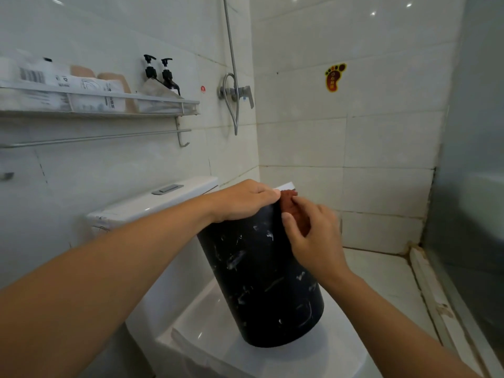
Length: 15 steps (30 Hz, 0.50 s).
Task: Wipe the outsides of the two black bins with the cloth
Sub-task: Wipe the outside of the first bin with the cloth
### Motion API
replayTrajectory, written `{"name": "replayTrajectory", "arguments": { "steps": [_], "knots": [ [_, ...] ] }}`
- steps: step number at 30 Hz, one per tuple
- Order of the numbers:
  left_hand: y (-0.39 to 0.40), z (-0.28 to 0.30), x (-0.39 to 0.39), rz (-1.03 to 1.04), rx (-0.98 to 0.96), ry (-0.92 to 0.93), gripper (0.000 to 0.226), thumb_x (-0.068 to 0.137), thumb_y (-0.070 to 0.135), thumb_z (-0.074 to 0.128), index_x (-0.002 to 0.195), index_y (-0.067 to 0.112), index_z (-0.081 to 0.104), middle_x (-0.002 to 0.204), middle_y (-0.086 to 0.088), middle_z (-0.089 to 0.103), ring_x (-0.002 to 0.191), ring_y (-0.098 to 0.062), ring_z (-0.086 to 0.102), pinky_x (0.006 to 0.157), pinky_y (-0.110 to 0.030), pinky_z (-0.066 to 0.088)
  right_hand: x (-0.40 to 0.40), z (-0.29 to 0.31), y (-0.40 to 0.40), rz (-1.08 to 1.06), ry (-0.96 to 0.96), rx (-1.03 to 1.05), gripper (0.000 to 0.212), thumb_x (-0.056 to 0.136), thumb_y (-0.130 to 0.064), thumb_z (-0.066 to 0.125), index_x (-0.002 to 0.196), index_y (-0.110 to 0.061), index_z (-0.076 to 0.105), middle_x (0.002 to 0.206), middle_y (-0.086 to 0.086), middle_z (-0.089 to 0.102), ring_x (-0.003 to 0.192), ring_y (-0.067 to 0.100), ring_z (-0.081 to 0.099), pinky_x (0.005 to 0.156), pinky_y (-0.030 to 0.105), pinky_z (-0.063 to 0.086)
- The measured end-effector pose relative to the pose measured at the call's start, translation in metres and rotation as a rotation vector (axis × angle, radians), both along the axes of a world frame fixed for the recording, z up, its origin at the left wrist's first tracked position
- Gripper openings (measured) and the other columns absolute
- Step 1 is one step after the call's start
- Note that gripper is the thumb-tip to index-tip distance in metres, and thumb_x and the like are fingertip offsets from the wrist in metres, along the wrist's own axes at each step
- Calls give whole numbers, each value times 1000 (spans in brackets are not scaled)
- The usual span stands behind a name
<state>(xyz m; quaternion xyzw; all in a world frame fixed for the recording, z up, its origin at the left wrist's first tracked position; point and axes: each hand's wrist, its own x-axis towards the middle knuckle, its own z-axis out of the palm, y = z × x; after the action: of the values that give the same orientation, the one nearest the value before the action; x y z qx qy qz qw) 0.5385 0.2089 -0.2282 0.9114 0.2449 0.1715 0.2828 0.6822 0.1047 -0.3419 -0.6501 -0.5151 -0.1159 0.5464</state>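
Observation:
One black bin (261, 282) with white marbling stands tilted on the closed toilet lid (212, 347). My left hand (242, 199) grips its top rim from above. My right hand (313, 236) holds a reddish-brown cloth (290, 204) against the bin's upper right side, just under the rim. A white edge shows at the rim behind the cloth. Only this one bin is in view.
The white toilet tank (152, 203) stands behind the bin. A wall shelf (103, 105) above carries packets and two pump bottles (163, 75). A shower valve and hose (236, 94) hang on the tiled wall. A glass partition (471, 214) closes the right side.

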Motion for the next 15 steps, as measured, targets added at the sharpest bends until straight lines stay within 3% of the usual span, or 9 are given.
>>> {"name": "replayTrajectory", "arguments": {
  "steps": [4, 7, 9, 12, 15],
  "knots": [
    [7, -4, -7, 18, -32, -37, 44, 105, 52, 42, 78, 36, 72, 83, 14, 75, 75, 1, 70, 72, -22, 46, 7, -5, 13, 20, -14, 69, 45, 94, -35, 67, 138, -32, 56, 101, -9, 56, 94, 11, 52, 81, 14, 39],
    [13, -6, -8, 11, -14, -22, 45, 103, 55, 42, 83, 25, 68, 83, 9, 74, 73, -2, 69, 73, -23, 47, 19, -1, 20, 15, 45, 72, 47, 95, -25, 66, 140, -32, 57, 100, -5, 59, 94, 12, 53, 85, 25, 46],
    [15, -6, -9, 5, 18, -2, 47, 102, 55, 42, 84, 18, 65, 78, 7, 70, 70, -4, 65, 72, -24, 48, 14, -6, 19, 29, 14, 107, 42, 96, -23, 64, 137, -30, 61, 99, -5, 59, 92, 8, 54, 83, 22, 46],
    [19, -4, -14, 44, 57, -14, 51, 102, 54, 43, 90, 10, 65, 80, 0, 72, 69, -7, 66, 70, -26, 50, -7, -24, 8, 84, -183, 133, 38, 95, -35, 60, 131, -23, 63, 101, -7, 58, 86, 7, 52, 76, 15, 45],
    [24, -4, -20, 82, 95, -40, 52, 103, 55, 42, 82, 12, 62, 76, -3, 68, 68, -11, 62, 73, -31, 48, -16, -39, 4, 51, -395, 118, 43, 95, -38, 66, 134, -20, 65, 99, 0, 61, 84, 12, 50, 70, 22, 49]
  ]
}}
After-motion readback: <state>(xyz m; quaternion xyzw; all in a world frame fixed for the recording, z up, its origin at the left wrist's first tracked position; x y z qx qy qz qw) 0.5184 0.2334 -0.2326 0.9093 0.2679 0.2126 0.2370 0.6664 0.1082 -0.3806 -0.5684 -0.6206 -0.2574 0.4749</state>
